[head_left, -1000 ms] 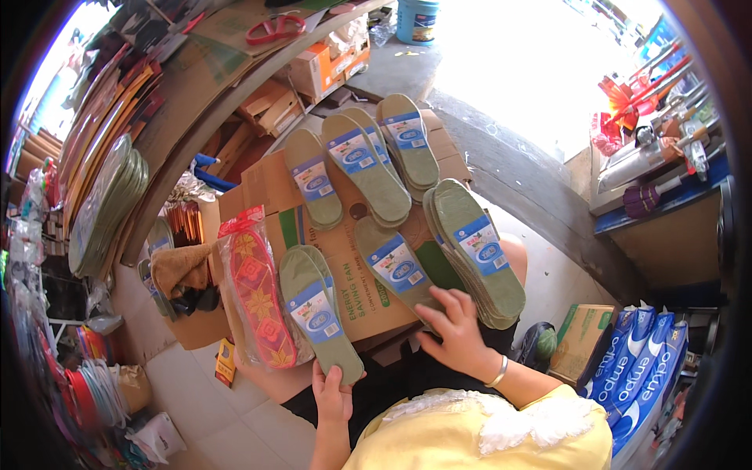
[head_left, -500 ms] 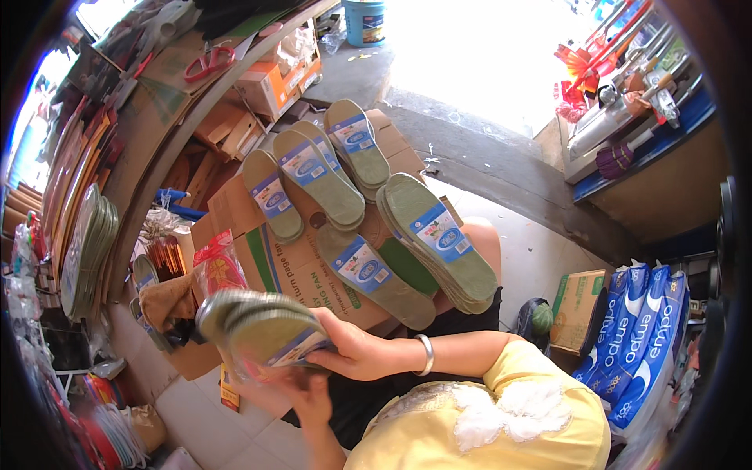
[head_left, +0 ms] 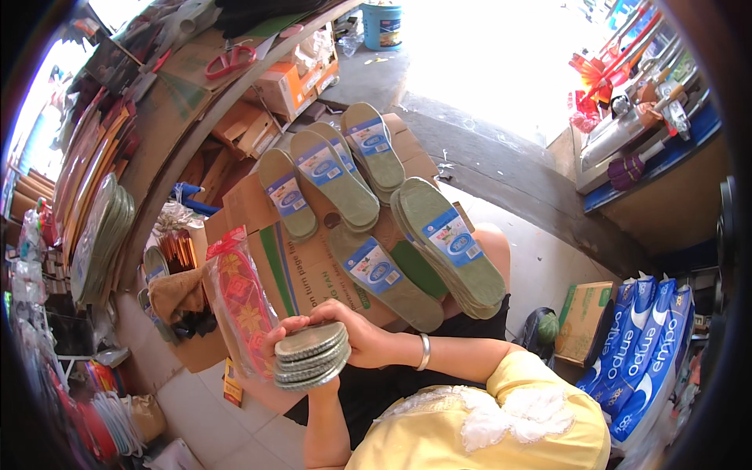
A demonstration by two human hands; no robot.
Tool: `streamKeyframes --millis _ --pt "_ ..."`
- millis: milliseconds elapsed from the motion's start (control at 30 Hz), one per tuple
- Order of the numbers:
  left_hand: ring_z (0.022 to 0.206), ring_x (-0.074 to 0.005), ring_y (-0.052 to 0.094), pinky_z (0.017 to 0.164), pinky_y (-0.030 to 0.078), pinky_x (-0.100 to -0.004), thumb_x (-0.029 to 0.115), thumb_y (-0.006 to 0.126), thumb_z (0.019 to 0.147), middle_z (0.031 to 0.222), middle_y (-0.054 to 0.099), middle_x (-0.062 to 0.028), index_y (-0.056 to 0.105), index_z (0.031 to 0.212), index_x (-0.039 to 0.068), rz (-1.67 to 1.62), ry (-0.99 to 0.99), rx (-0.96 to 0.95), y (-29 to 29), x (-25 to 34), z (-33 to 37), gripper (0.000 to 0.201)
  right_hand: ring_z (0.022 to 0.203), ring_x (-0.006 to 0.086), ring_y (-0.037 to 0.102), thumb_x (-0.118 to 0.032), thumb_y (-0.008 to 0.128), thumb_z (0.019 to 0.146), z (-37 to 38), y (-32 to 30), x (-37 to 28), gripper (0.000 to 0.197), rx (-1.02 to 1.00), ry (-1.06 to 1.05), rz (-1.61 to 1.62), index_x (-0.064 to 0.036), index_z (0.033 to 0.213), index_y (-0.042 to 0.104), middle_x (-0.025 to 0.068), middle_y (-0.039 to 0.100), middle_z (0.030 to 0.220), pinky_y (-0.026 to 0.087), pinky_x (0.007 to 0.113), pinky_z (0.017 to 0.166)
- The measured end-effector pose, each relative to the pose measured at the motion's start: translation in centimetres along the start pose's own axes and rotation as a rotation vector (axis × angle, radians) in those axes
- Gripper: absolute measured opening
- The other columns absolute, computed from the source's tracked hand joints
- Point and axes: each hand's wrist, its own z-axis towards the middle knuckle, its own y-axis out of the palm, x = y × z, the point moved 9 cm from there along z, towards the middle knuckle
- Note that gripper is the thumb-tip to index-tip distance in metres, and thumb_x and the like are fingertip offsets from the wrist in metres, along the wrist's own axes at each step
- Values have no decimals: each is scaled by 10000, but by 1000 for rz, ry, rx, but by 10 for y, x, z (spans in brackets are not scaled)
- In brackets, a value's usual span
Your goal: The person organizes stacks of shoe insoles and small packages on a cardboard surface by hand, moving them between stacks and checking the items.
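Observation:
Both my hands grip a stack of several grey-green insoles [head_left: 313, 352], tilted so that its rounded ends face up toward me. My left hand [head_left: 274, 340] wraps the stack's left side, its palm hidden behind the insoles. Around the right and far side closes my right hand [head_left: 363, 335], below a silver bangle on the wrist. Just beyond lies a cardboard box [head_left: 301, 270] bearing insole piles with blue-and-white labels: a thick pile [head_left: 462, 262] at the right, a single-looking insole [head_left: 392, 290] nearest me, and others [head_left: 333, 176] farther off. A bagged red patterned insole pack [head_left: 243, 294] rests at the box's left edge.
A counter [head_left: 176, 94] with red scissors [head_left: 231, 61] runs along the left. More insoles [head_left: 102, 239] stand upright there. A blue bucket [head_left: 382, 25] is at the back. Blue-and-white packages [head_left: 650, 352] and a small carton [head_left: 581, 321] sit at the right.
The insole stack has turned from lying lengthwise to end-up and come nearer me, uncovering the red pack. My left hand has moved up around the stack's left side.

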Motion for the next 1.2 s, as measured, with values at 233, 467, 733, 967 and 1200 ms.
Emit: streamKeyframes --millis 233,467,733,967,1200 --pt "1043 -177 501 896 427 -318 448 634 866 1147 499 -95 378 1270 32 250 -107 -75 -19 -29 -19 634 1035 357 518 -80 668 780 -6 10 23 438 3 137 -29 -14 1139 427 181 512 1080 426 383 888" --pt "1067 -175 513 889 435 -318 349 588 917 1207 506 -89 352 1311 30 30 -492 -1 -56 -60 -34 559 955 430 587 -169 668 822 -9 17 4 508 -110 295 -55 16 1170 349 254 594 1008 482 433 764" --pt "1030 -234 575 887 485 -371 216 520 960 1160 559 -100 369 1321 93 -355 -738 338 -62 -73 -52 411 936 408 602 -305 631 851 19 6 15 782 -163 327 -236 13 1404 179 259 589 1074 489 428 794" --pt "886 -304 637 745 552 -428 248 505 961 1060 601 -154 406 1258 56 -380 -694 260 -59 -62 -44 367 1144 406 452 -379 709 758 138 -43 68 828 2 136 -1042 -16 1379 299 247 432 1262 421 454 935" --pt "905 -301 641 773 547 -419 245 528 952 1060 609 -166 400 1258 68 -393 -682 268 -71 -63 -46 377 1109 398 474 -351 768 668 172 -40 106 886 -61 387 -1309 -60 1371 314 229 428 1259 490 434 874"
